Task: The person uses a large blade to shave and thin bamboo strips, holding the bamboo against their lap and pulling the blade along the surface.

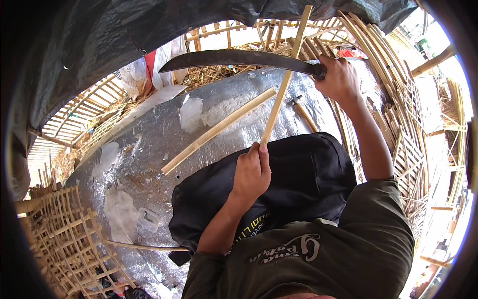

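My right hand is closed round the handle of a machete, raised at the upper right. Its long dark curved blade points left and passes across a bamboo strip; I cannot tell whether the two touch. My left hand pinches the lower end of that strip, which slants up and away from me. Another bamboo strip lies on the silvery sheet, left of the held one. Right of the held strip, a hammer with a wooden handle rests on the sheet.
Dark cloth covers my lap. A woven bamboo panel stands at the lower left. Bundled bamboo strips line the right side. White and red sacks lean at the far left. A dark tarp hangs overhead. A small clear container sits on the sheet.
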Motion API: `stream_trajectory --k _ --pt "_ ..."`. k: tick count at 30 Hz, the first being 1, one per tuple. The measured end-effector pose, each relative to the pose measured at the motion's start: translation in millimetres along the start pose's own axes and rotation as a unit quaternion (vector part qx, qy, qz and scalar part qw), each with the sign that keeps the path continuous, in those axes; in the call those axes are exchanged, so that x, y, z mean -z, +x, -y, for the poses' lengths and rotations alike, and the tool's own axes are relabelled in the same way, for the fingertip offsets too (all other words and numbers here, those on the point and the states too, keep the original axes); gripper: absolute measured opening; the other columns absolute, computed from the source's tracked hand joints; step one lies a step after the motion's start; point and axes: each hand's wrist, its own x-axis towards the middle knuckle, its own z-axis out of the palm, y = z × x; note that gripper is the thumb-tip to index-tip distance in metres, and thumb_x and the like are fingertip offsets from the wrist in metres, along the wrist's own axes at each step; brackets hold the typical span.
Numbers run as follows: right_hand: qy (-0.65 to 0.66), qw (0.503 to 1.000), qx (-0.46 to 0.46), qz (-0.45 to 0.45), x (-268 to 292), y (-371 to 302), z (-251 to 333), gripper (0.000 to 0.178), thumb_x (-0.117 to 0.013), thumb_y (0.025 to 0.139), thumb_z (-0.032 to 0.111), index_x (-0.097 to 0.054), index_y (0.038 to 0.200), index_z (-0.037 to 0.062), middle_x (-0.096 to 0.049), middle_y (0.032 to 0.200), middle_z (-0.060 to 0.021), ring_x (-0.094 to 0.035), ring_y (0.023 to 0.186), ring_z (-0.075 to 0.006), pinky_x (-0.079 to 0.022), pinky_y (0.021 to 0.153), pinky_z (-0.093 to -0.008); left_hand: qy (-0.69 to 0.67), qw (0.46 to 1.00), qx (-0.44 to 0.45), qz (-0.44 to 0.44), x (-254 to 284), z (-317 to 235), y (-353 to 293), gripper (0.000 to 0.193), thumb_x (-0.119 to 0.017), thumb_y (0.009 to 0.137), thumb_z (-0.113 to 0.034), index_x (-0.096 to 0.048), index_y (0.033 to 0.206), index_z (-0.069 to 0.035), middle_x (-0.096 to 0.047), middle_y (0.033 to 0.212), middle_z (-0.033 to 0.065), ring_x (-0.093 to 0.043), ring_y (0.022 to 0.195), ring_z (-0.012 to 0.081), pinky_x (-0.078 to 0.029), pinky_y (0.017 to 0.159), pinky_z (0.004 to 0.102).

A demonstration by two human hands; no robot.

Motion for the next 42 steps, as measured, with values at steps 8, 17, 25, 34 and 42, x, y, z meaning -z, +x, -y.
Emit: stream_trajectory --k 8,17,25,34,42 --pt "-0.034 0.999 0.008 -0.005 -2 18 -8 0.018 -0.068 0.069 0.014 -0.066 0.086 0.0093 -0.068 0.073 -0.0124 -0.07 0.07 -0.0326 -0.056 0.065 -0.0441 -0.022 1.0 0.008 0.016 3 -5 0 0.034 -0.041 0.104 -0.014 -0.049 0.075 0.001 -0.047 0.052 0.0202 -0.053 0.048 0.0421 -0.039 0.045 0.0468" --pt "-0.042 0.997 0.034 -0.051 3 24 -8 0.014 -0.069 0.069 0.016 -0.064 0.08 0.0093 -0.065 0.066 -0.0116 -0.068 0.063 -0.0312 -0.054 0.059 -0.0433 -0.069 0.997 0.015 0.018 8 -6 1 0.035 -0.04 0.105 -0.016 -0.047 0.074 0.0 -0.043 0.05 0.0178 -0.049 0.044 0.039 -0.034 0.044 0.0445" --pt "-0.075 0.993 0.045 -0.075 3 39 -17 0.015 -0.07 0.07 0.018 -0.062 0.08 0.0099 -0.065 0.066 -0.012 -0.067 0.062 -0.033 -0.054 0.058 -0.0451 -0.145 0.988 0.038 0.023 9 -9 -2 0.037 -0.04 0.106 -0.018 -0.046 0.074 0.0 -0.038 0.049 0.0127 -0.039 0.039 0.0266 -0.029 0.043 0.0396" --pt "-0.122 0.989 -0.089 -0.007 -10 92 -30 0.027 -0.066 0.076 0.032 -0.07 0.1 0.0188 -0.071 0.082 -0.0169 -0.071 0.082 -0.0349 -0.058 0.073 -0.048 -0.29 0.942 0.151 0.072 8 6 -14 0.045 -0.036 0.109 -0.035 -0.042 0.074 -0.008 -0.032 0.058 -0.0057 -0.03 0.048 0.0018 -0.023 0.043 0.0238" --pt "-0.068 0.981 -0.169 -0.064 10 107 -162 0.041 -0.06 0.079 0.028 -0.07 0.115 0.0131 -0.071 0.102 -0.0238 -0.067 0.099 -0.0422 -0.054 0.088 -0.05 -0.406 0.878 0.233 0.099 10 -2 -7 0.046 -0.035 0.109 -0.035 -0.046 0.076 -0.006 -0.035 0.06 -0.0044 -0.032 0.052 0.0038 -0.028 0.048 0.0241"
